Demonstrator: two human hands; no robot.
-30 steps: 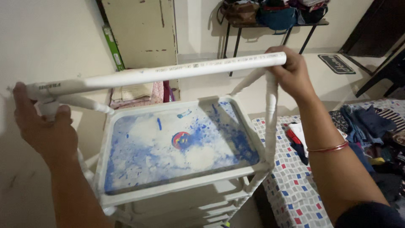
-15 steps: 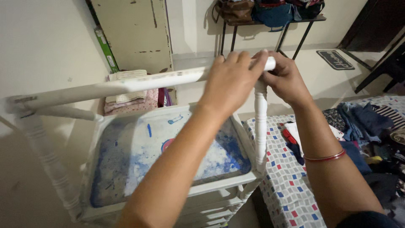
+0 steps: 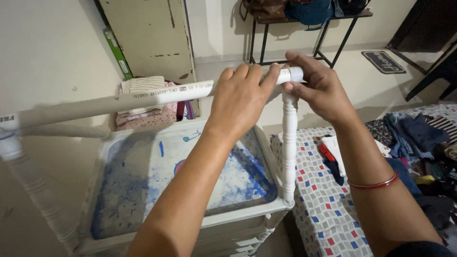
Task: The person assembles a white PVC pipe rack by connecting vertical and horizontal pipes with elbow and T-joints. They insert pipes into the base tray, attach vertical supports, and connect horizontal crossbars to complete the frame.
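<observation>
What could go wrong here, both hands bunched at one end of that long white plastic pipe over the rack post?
1. Both the left hand and right hand grip the long white plastic pipe at one end; its far end looks unsupported and might swing or sag.
2. The slim white turned post could lean or pop from the blue-stained white plastic rack under sideways force.

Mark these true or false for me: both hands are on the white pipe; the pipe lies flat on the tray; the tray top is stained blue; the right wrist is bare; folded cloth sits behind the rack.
1. Both hands grip the white pipe. True: the left hand and right hand meet at its right end.
2. The pipe lies flat on the tray. False: it is held above the tray, over a turned post.
3. The tray top is stained blue. True.
4. The right wrist is bare. False: it wears a red bangle.
5. Folded cloth sits behind the rack. True.
</observation>
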